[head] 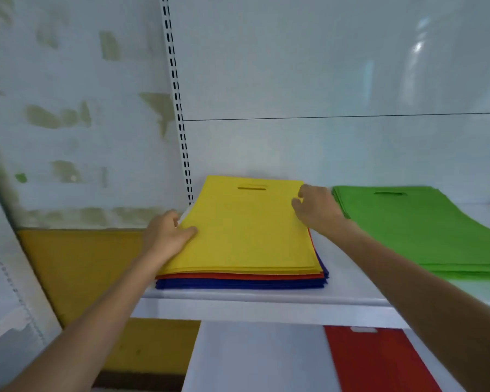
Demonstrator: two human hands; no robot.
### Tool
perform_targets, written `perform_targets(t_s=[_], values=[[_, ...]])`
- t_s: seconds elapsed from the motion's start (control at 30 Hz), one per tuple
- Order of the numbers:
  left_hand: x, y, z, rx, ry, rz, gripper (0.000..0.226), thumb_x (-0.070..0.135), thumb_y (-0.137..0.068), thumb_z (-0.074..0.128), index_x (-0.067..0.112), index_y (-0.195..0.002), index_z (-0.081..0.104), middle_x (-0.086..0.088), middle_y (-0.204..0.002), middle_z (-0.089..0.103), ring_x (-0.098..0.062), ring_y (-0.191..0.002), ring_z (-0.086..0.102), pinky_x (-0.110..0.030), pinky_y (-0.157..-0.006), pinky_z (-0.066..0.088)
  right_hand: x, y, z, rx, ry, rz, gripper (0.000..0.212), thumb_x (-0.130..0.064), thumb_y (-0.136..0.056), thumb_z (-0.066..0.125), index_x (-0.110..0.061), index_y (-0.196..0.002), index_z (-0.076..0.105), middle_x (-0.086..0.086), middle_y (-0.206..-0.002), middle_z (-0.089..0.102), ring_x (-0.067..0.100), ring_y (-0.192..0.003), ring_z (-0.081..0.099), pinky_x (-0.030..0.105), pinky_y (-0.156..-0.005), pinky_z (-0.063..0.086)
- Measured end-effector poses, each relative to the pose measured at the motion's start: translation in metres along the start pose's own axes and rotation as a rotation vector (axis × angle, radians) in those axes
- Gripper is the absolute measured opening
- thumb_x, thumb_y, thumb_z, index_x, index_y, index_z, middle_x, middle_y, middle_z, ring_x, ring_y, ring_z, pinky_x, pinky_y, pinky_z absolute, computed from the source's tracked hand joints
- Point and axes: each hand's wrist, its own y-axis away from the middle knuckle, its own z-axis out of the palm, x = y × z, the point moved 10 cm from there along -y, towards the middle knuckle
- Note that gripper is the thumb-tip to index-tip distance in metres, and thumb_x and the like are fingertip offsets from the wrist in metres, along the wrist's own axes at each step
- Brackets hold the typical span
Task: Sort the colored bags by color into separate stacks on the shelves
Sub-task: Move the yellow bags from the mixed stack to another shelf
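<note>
Two stacks lie on the upper shelf [351,295]: green bags [425,230] on the right and, near them on the left, a mixed pile of yellow bags [246,230] over a thin red layer [238,276] and blue bags [238,284]. One red bag [379,360] lies flat on the lower shelf [255,355]. The left hand [164,236] grips the yellow bags' left edge, thumb on top. The right hand [317,207] sits at their right edge, fingers bent; blur hides whether they pinch it.
</note>
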Motion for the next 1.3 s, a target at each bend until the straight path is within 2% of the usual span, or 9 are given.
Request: perform_targets(t_s=[0.07,0.13,0.37,0.57,0.8,0.9,1.07,1.2,1.3], values=[[-0.006,-0.001,-0.002,0.034,0.002,-0.026,0.036,0.029,-0.079,0.069,0.005,-0.103,0.058,-0.010,-0.095,0.058,-0.028,-0.088,0.056,-0.028,-0.064,0.033,0.000,0.011,0.027,-0.097,0.075,0.090,0.037,-0.027,-0.096,0.042,0.003,-0.114,0.050,0.021,-0.121,0.050,0.035,-0.112,0.047,0.036,-0.087,0.042],[-0.012,-0.001,-0.002,0.038,0.053,-0.018,0.035,0.027,-0.080,0.068,0.004,-0.105,0.061,-0.010,-0.101,0.061,-0.023,-0.087,0.054,-0.026,-0.069,0.035,0.001,0.020,0.034,-0.041,0.040,0.147,0.038,-0.029,-0.094,0.047,0.003,-0.113,0.049,0.020,-0.122,0.046,0.035,-0.113,0.043,0.036,-0.087,0.040],[-0.013,-0.001,-0.011,0.171,0.192,0.076,0.022,0.013,-0.085,0.063,0.003,-0.105,0.061,-0.011,-0.103,0.065,-0.020,-0.091,0.057,-0.024,-0.077,0.038,0.027,0.029,0.028,0.121,-0.202,0.318,0.032,-0.029,-0.086,0.062,-0.001,-0.099,0.052,0.013,-0.098,0.053,0.029,-0.092,0.054,0.029,-0.069,0.037],[-0.007,0.004,-0.016,0.212,0.178,0.142,0.009,0.010,-0.089,0.058,0.003,-0.091,0.063,-0.012,-0.091,0.066,-0.018,-0.079,0.055,-0.023,-0.068,0.034,0.017,0.034,0.012,0.261,-0.256,0.220,0.026,-0.016,-0.089,0.058,-0.003,-0.111,0.055,0.012,-0.104,0.060,0.028,-0.098,0.056,0.035,-0.079,0.046],[0.006,0.018,-0.032,0.389,0.021,0.271,0.010,0.015,-0.094,0.049,0.009,-0.095,0.056,-0.012,-0.081,0.067,-0.028,-0.063,0.057,-0.031,-0.052,0.041,-0.004,0.042,-0.011,0.445,-0.158,0.047,0.010,-0.011,-0.093,0.050,-0.002,-0.098,0.051,0.014,-0.096,0.058,0.030,-0.087,0.054,0.044,-0.071,0.045],[0.018,0.024,-0.041,0.435,-0.026,0.332,0.016,0.011,-0.094,0.048,0.005,-0.108,0.053,-0.013,-0.089,0.066,-0.034,-0.076,0.061,-0.035,-0.056,0.042,-0.012,0.044,-0.017,0.439,-0.233,-0.014,0.012,-0.008,-0.094,0.047,-0.001,-0.103,0.048,0.017,-0.096,0.059,0.034,-0.084,0.055,0.046,-0.070,0.046],[0.057,0.035,-0.047,0.365,-0.046,0.560,0.017,0.002,-0.092,0.049,0.004,-0.100,0.064,-0.014,-0.093,0.067,-0.033,-0.090,0.061,-0.041,-0.069,0.047,-0.009,0.048,-0.056,0.489,-0.230,-0.129,0.034,0.000,-0.091,0.048,-0.002,-0.126,0.046,0.015,-0.092,0.057,0.029,-0.075,0.052,0.035,-0.064,0.040],[0.104,0.049,-0.040,0.294,0.082,0.623,0.023,0.001,-0.092,0.049,0.008,-0.102,0.068,-0.010,-0.103,0.067,-0.028,-0.093,0.060,-0.038,-0.080,0.047,0.032,0.067,-0.106,0.538,-0.159,-0.128,0.032,0.002,-0.088,0.050,-0.001,-0.117,0.061,0.017,-0.113,0.062,0.032,-0.093,0.060,0.031,-0.082,0.043],[0.165,0.072,-0.007,0.196,0.148,0.712,0.027,0.000,-0.092,0.047,0.010,-0.105,0.069,-0.008,-0.108,0.066,-0.027,-0.093,0.060,-0.036,-0.081,0.046,0.082,0.099,-0.152,0.558,-0.054,-0.079,0.033,0.001,-0.087,0.050,-0.002,-0.117,0.063,0.016,-0.116,0.062,0.032,-0.096,0.061,0.032,-0.085,0.044]])
